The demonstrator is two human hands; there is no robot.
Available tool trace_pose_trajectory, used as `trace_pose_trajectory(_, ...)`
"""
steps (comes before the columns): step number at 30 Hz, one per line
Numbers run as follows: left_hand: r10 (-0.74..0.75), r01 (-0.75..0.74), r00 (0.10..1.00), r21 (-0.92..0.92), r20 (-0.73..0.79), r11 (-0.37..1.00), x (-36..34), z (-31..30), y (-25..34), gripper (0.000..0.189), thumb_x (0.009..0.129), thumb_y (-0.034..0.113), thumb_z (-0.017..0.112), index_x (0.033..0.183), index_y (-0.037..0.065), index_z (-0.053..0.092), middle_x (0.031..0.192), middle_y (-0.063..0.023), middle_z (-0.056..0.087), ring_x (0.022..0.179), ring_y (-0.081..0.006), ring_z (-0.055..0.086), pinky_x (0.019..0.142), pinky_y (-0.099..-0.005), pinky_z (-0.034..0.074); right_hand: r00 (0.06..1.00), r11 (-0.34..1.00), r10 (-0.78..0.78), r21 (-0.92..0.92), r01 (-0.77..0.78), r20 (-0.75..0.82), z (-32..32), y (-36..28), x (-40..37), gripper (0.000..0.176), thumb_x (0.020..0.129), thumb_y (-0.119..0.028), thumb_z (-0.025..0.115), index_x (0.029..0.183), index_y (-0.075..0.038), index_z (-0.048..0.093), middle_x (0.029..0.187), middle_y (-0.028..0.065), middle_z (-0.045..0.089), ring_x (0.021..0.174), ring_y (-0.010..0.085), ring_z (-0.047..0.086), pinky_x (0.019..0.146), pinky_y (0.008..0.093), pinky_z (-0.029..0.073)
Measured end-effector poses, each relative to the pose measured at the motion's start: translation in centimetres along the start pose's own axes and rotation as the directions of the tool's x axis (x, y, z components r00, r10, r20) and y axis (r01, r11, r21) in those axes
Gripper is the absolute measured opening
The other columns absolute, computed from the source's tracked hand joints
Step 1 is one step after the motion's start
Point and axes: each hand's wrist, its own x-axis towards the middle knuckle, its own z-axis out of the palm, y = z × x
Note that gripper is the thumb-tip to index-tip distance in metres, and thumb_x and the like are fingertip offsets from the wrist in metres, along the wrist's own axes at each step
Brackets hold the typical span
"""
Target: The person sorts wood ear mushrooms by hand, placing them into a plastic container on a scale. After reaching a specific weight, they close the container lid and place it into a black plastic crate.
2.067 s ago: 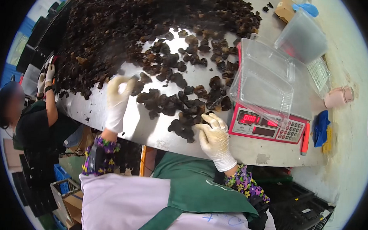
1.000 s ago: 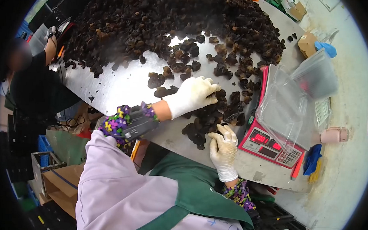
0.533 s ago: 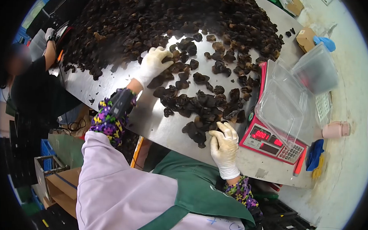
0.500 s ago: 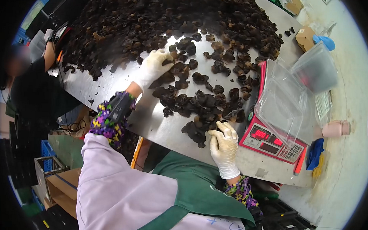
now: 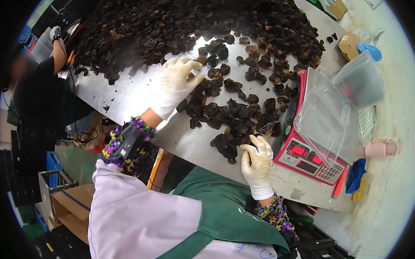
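Both my hands wear pale gloves. My left hand [image 5: 179, 83] is over the steel table at the left edge of some loose dark wood ear mushrooms [image 5: 213, 86], its thumb and fingers apart and the thumb near a few pieces. My right hand [image 5: 257, 161] rests by the table's near edge, fingers loosely bent and fingertips against the near cluster of wood ear mushrooms [image 5: 225, 146]; nothing shows in its grip. Between the hands lies a band of wood ear pieces [image 5: 238, 111].
A large heap of wood ear mushrooms [image 5: 175, 18] covers the table's far side. On the right, a red scale [image 5: 307, 165] carries clear plastic trays [image 5: 322, 120]. Beyond are a clear bin [image 5: 362, 82], a pink bottle [image 5: 380, 148] and a blue cloth [image 5: 355, 176]. Another person [image 5: 44, 85] works at left.
The view has shifted slightly, moving the table scene to the right. My left hand has slid a little over the pieces at its edge. My right hand stays by the near cluster.
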Motion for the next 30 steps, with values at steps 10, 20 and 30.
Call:
trace_pose_trajectory(10, -0.201, 0.313, 0.902, -0.260, 0.383, 0.913, 4.1, 4.0, 0.7, 0.009, 0.090, 0.016, 0.071, 0.093, 0.008, 0.072, 0.089, -0.0080, 0.072, 0.084, -0.0197, 0.065, 0.082, -0.0320, 0.050, 0.999, 0.999, 0.032, 0.026, -0.032, -0.022, -0.4, -0.4, 0.1, 0.022, 0.077, -0.001, 0.068, 0.096, -0.012, 0.073, 0.119, 0.0105, 0.065, 0.119, 0.0334, 0.057, 0.101, 0.0437, 0.044)
trace_pose_trajectory(20, -0.265, 0.558, 0.830, -0.753, 0.491, 0.349, 0.3, -0.9, -3.5, 0.019, 0.098, 0.022, 0.068, 0.107, 0.005, 0.067, 0.093, 0.0006, 0.069, 0.081, -0.0067, 0.063, 0.074, -0.0243, 0.050, 1.000, 1.000, 0.012, 0.025, -0.012, -0.004, -0.1, 0.1, 0.0, 0.021, 0.079, -0.008, 0.067, 0.098, -0.015, 0.073, 0.123, 0.0089, 0.064, 0.121, 0.0321, 0.054, 0.101, 0.0449, 0.042)
trace_pose_trajectory(30, -0.145, 0.136, 0.989, -0.204, -0.028, 0.970, -5.2, -2.8, -4.1, 0.034, 0.087, 0.018, 0.075, 0.118, 0.008, 0.068, 0.110, -0.0143, 0.069, 0.108, -0.0315, 0.063, 0.095, -0.0410, 0.048, 1.000, 1.000, 0.012, 0.019, -0.012, -0.012, 0.0, 0.0, -0.1, 0.021, 0.079, -0.006, 0.067, 0.098, -0.014, 0.072, 0.123, 0.0089, 0.064, 0.121, 0.0329, 0.054, 0.101, 0.0444, 0.043)
